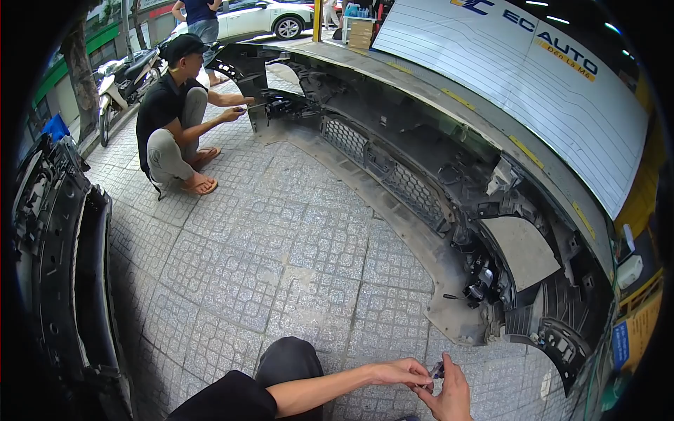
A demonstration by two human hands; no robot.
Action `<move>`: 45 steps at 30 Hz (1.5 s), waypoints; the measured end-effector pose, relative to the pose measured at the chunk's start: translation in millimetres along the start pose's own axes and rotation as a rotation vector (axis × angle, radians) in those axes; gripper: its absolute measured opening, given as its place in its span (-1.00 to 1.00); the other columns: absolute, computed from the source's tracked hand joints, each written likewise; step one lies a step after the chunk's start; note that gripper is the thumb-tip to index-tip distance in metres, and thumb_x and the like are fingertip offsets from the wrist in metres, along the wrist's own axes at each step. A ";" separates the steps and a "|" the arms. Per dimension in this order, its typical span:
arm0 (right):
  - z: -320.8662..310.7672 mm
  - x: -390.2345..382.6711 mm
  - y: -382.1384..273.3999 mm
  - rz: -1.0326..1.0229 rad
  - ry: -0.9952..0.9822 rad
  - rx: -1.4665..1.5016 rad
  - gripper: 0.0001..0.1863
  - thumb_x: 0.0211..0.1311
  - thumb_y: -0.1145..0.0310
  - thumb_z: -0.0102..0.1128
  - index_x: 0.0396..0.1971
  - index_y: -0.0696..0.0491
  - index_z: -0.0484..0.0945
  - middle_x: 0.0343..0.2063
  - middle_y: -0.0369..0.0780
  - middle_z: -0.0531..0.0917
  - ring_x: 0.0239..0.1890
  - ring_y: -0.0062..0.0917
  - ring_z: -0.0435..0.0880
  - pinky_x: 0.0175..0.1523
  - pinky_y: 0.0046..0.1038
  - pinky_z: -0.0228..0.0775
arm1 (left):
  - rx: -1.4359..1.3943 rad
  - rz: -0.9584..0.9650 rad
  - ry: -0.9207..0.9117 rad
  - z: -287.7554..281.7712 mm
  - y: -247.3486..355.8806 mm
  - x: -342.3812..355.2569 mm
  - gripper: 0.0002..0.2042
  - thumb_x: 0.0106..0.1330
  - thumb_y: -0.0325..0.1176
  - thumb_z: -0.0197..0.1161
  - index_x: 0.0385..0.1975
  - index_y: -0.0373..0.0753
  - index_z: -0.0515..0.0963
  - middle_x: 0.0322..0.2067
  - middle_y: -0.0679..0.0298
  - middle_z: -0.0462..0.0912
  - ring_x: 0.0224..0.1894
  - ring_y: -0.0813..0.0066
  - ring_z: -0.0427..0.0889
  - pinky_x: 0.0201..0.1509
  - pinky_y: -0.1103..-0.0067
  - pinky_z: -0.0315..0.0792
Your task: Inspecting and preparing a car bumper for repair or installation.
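My left hand [400, 371] and my right hand [451, 395] meet low in the view, right of the middle, above the paving. Between their fingertips is a small dark part [438, 370] with a purplish tint, too small to name. The fingers of both hands are pinched around it. Beyond them stands a large dark car bumper [400, 217], its inner side facing me, with honeycomb grilles [414, 192]. A black fitting with wiring [481, 279] sits on its near end, closest to my hands.
At the bumper's far end squats a co-worker [165, 116], hands on a thin tool against it. Another dark bumper [91, 281] stands on the left. Grey patterned paving [281, 231] lies between. A motorbike [123, 84] and a white car [260, 21] are farther back.
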State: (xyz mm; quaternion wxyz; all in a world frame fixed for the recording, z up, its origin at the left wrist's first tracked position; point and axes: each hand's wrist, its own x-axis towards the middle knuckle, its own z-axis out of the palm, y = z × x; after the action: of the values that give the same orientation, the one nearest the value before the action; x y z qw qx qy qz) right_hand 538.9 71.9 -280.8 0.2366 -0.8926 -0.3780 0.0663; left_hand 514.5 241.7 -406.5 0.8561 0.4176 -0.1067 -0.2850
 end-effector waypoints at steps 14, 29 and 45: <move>-9.8 3.6 -14.3 0.019 -0.010 0.019 -0.09 -0.06 0.32 0.48 0.33 0.12 0.21 0.03 0.09 0.44 0.06 0.02 0.45 0.14 -0.16 0.36 | 0.034 0.015 0.025 -3.1 -3.8 0.9 -0.71 0.40 -0.15 0.23 -0.22 -0.29 0.64 -0.29 0.37 0.66 -0.23 0.69 0.54 -0.10 0.66 0.44; -7.3 8.4 -11.8 -0.021 0.022 -0.002 -0.13 -0.09 0.36 0.48 0.29 0.14 0.25 -0.01 0.08 0.46 0.04 0.00 0.45 0.13 -0.15 0.34 | 0.014 0.030 0.046 -3.5 -1.5 0.2 -0.74 0.41 -0.21 0.22 -0.20 -0.31 0.65 -0.28 0.34 0.67 -0.21 0.67 0.56 -0.06 0.64 0.45; -3.1 14.3 -1.1 0.001 -0.009 0.025 -0.07 -0.23 0.37 0.48 0.23 0.27 0.24 -0.02 0.06 0.39 0.06 -0.04 0.39 0.16 -0.14 0.30 | 0.012 0.031 0.043 -3.5 1.1 -0.3 -0.76 0.40 -0.25 0.22 -0.20 -0.32 0.65 -0.26 0.30 0.67 -0.17 0.62 0.58 -0.02 0.61 0.45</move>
State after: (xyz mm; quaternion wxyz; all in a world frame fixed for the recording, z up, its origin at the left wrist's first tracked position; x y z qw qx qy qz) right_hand 549.2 81.5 -276.7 0.2461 -0.8894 -0.3777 0.0753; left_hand 516.2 244.7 -407.8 0.8600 0.4270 -0.0966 -0.2621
